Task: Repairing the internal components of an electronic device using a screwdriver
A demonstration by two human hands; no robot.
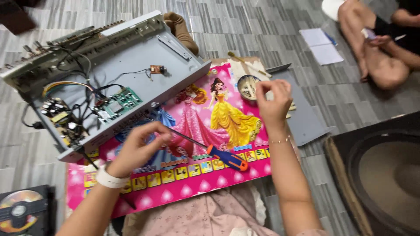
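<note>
Two hands worked over the pink mat (192,175) on the floor: my left hand (140,146) pinched the screwdriver (210,150) shaft beside the opened player chassis (105,83), my right hand (273,100) pinched something tiny above the small bowl (247,86).

We count one screwdriver (218,153), one open metal case (109,74), one small bowl (247,86), one pink mat (197,175), and two circuit boards (120,102).

Orange-blue screwdriver (227,157), pink mat (205,175)

Bright even daylight, soft shadows, slight blur
</note>
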